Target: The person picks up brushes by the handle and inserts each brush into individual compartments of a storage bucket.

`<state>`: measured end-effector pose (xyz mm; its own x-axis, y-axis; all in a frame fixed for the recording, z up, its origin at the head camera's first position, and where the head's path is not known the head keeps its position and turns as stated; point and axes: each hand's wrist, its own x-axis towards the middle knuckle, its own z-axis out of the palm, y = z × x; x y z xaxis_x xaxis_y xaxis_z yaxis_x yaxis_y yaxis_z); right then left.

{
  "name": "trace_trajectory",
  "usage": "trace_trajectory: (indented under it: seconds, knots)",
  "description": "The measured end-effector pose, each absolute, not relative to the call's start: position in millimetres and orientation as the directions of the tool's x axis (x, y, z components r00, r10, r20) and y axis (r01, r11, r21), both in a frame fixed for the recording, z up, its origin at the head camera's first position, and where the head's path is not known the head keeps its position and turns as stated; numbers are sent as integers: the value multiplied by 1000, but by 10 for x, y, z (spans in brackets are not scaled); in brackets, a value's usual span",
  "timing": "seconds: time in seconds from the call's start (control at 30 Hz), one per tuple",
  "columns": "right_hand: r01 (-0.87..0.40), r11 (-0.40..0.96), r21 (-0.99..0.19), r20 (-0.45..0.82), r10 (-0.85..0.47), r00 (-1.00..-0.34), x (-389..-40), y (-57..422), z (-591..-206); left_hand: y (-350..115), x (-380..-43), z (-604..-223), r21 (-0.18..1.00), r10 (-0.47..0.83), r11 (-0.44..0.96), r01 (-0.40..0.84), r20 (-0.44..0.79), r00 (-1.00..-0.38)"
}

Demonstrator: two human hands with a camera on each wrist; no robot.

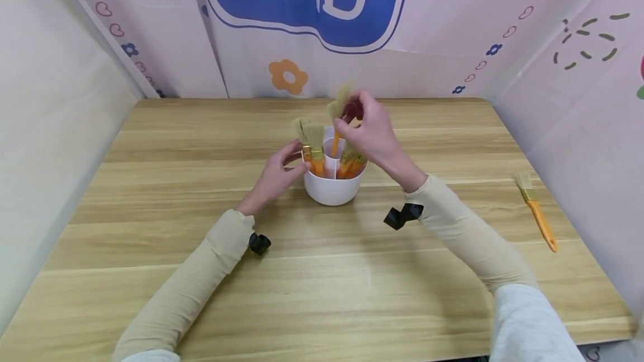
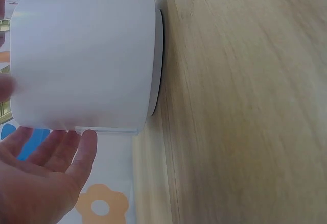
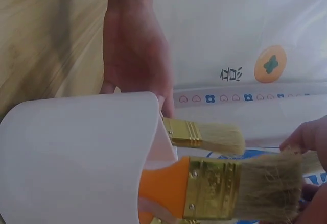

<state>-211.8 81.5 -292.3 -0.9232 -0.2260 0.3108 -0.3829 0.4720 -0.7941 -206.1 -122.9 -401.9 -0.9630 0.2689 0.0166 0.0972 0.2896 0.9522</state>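
A white round holder (image 1: 332, 193) with inner dividers stands on the table. My left hand (image 1: 274, 175) holds its left side, the thumb at the rim and the fingers (image 2: 84, 155) against the outer wall. Above it my right hand (image 1: 373, 130) pinches a paintbrush (image 1: 340, 100) near the top, bristles up, its orange handle reaching down into a middle compartment. Other paintbrushes (image 1: 316, 141) stand bristles up in the left compartment, and more brushes (image 1: 354, 165) in the right one. The right wrist view shows a wide brush (image 3: 212, 188) leaning past the rim.
On the right of the wooden table (image 1: 302, 289) lies a single paintbrush (image 1: 538, 214) with an orange handle, near the side edge. White printed sheets (image 1: 427, 71) wall in the back and both sides.
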Motion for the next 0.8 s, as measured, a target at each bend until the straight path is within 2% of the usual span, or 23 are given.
trace_trajectory:
  seconds: [0.2,0.5,0.67,0.8]
  knots:
    - [-358,561,-747,275,-229,-934,-2098,742,-2927,-1225,-2044,-3973,958,274,276,82,3,-962]
    - [-275,669,-690,201,-188,-961,-2089,698,-2880,-1175,-1873,-3700,949,265,307,69,-15,-964]
    - [-222,797,-563,121,-185,-975,-2084,678,-2857,-1191,-1924,-3766,953,272,292,74,-8,-962]
    - [-228,874,-430,99,-205,-974,-2080,658,-2848,-1217,-2018,-3915,956,274,281,80,0,-962]
